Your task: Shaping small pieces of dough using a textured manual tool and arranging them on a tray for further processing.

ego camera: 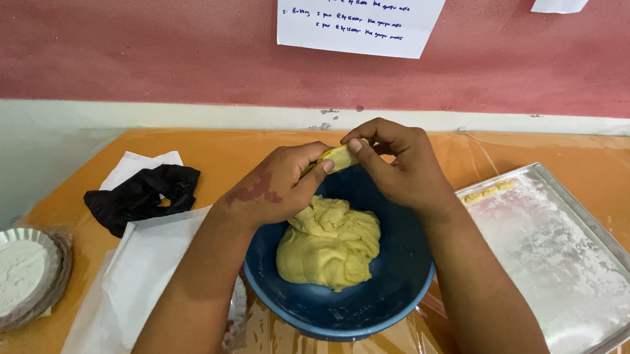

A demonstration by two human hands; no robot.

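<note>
Head view. The worktop is orange, covered with clear plastic film, and butts against a wall at its far edge. The wall is white along the base and red above; two sheets of white paper hang on the red part.

The left hand and the right hand meet above the far rim of a blue bowl. Both hands pinch one small piece of yellow dough: thumb and fingers of each hand are closed on opposite ends of the piece. The bowl stands at the near edge of the worktop, near its middle. A large lump of yellow dough lies inside the bowl, below the hands.

Right of the bowl, touching or just beside it, a flour-dusted metal tray reaches toward the near right corner. A short dough strip lies at the tray's far edge.

Left of the bowl lie white paper sheets. A black cloth rests on their far end. A white dish of flour stands at the left edge.
</note>
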